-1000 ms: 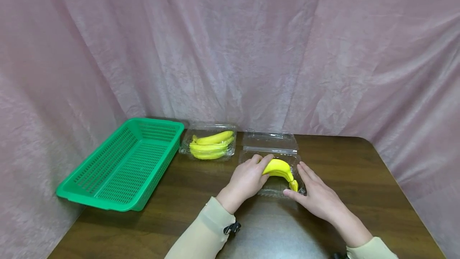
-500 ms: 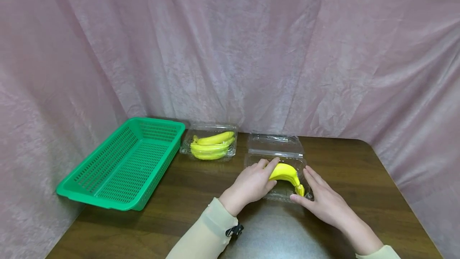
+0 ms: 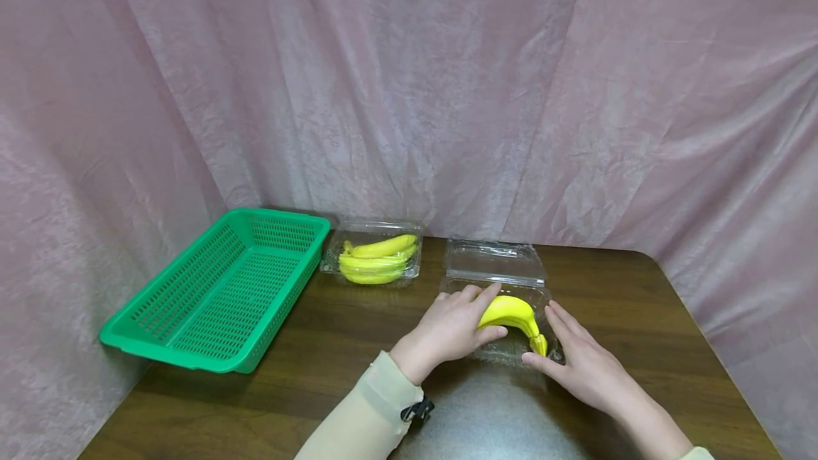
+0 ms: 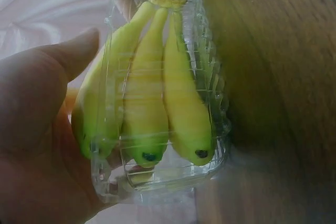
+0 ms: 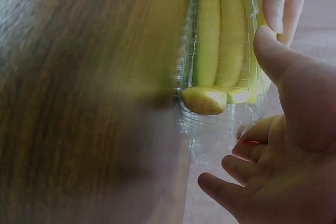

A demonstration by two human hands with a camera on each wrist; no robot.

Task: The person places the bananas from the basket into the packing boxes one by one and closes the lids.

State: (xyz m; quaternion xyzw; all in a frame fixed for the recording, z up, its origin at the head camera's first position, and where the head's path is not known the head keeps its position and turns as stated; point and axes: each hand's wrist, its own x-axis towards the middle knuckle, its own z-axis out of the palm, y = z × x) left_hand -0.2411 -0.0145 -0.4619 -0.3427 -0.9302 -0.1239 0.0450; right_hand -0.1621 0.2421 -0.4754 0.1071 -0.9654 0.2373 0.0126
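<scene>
A bunch of yellow bananas (image 3: pixel 511 313) lies in a clear plastic clamshell box (image 3: pixel 505 357), its lid (image 3: pixel 495 261) folded back. My left hand (image 3: pixel 449 329) is at the box's left end, over the banana tips, with thumb and index finger extended and spread. In the left wrist view, the thumb (image 4: pixel 79 53) is close to the nearest banana; the other fingers are partly hidden by the box. On the right, my right hand (image 3: pixel 588 364) is beside the box's end near the stem, its fingers loosely extended and thumb at the front corner.
Left of the open box stands another clear box with bananas (image 3: pixel 377 259). A green perforated basket (image 3: pixel 246 368) occupies the table's left side. Pink curtains (image 3: pixel 409 91) hang right behind the brown wooden table (image 3: pixel 613 282).
The open box and its bananas have slid right and slightly toward me, both hands moving along. My left thumb now extends further out. The basket and other box stay put.
</scene>
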